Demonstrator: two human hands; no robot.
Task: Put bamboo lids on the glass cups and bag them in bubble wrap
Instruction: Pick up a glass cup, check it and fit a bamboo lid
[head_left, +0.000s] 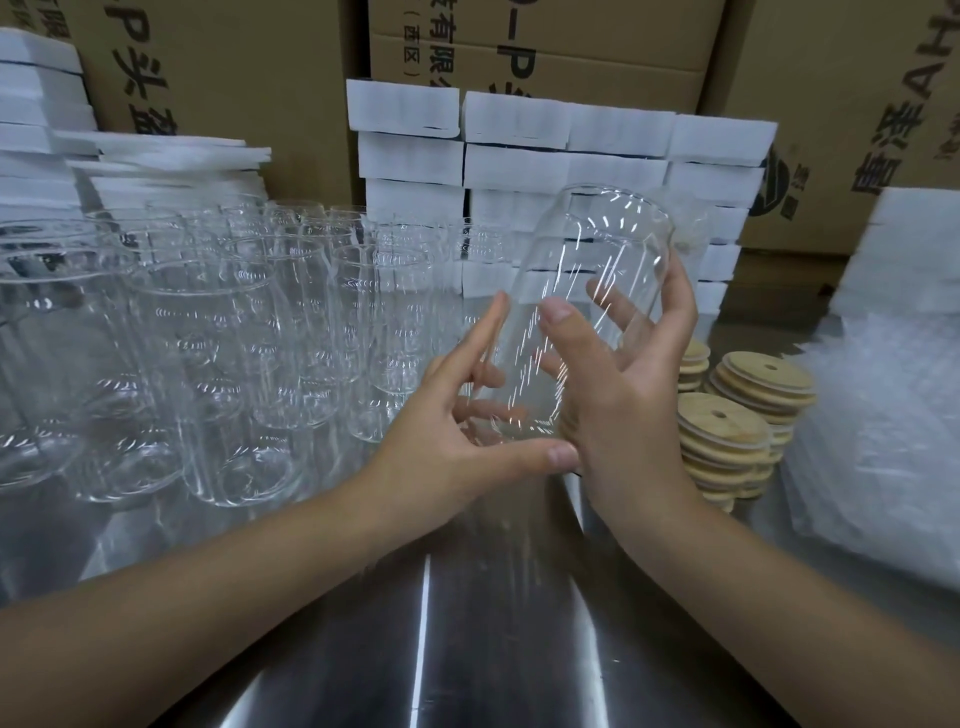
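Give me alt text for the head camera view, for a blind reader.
The left hand and right hand hold a tilted clear glass cup above a shiny steel table. Rows of empty glass cups stand left; stacks of round bamboo lids and bubble wrap lie right, white foam blocks behind.

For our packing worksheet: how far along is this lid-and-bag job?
Done: nothing visible; no lidded or bagged cup shows. In hand: left hand and right hand hold one tilted cup, no lid on. To do: rows of bare cups, stacked lids, bubble wrap pile.
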